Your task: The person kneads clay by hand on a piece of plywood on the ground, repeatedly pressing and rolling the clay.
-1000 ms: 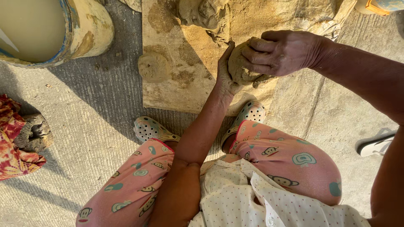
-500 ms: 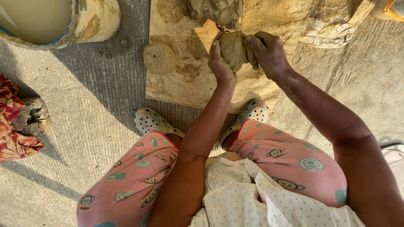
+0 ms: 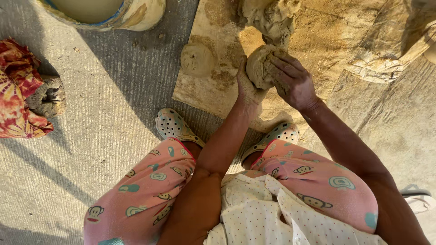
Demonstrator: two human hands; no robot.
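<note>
In the head view, both hands are meeting on a lump of clay (image 3: 262, 65) at the near part of a clay-smeared wooden board (image 3: 213, 90). The left hand (image 3: 247, 88) is standing on edge against the lump's left side, fingers held together and pressed flat to it, palm facing right. The right hand (image 3: 293, 81) is lying over the lump's right side and top, fingers curled and slightly spread, gripping it. The lump is sitting between the two palms, touching both; it is roundish, slightly taller than wide, its longer axis running away from the person toward the far edge of the board. Just beyond the hands, a larger rough mass of clay (image 3: 271, 18) is touching or nearly touching the lump's far end. To the left of the left hand, a flattened clay disc (image 3: 196, 59) is lying on the board, apart from it. Farther left and beyond, a clay-stained bucket (image 3: 141, 13) is standing on the concrete floor (image 3: 91, 136). Well to the left, a red patterned cloth (image 3: 16, 90) is lying.
</note>
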